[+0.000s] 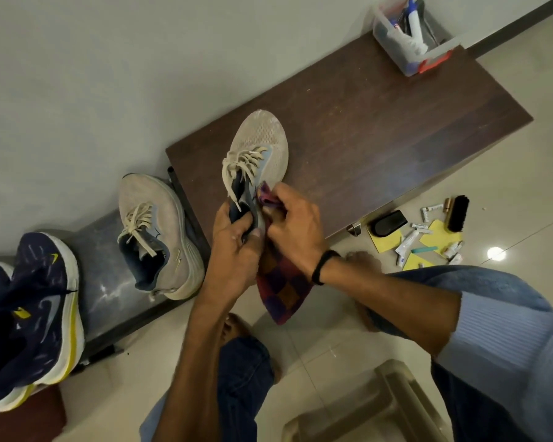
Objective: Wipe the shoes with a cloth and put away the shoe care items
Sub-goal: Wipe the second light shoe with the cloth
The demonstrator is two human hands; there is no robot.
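Note:
A dusty grey sneaker lies with its toe on the dark wooden bench. My left hand grips its heel collar. My right hand holds a checked red-and-purple cloth against the sneaker's side, and the rest of the cloth hangs down. The matching grey sneaker stands on a lower shelf to the left. On the floor to the right lie a black brush, a black applicator, yellow cloths and several small tubes.
A clear plastic box holding bottles and tools stands at the bench's far end by the wall. A navy sneaker with a yellow sole sits at the far left. A beige plastic stool is near my knees.

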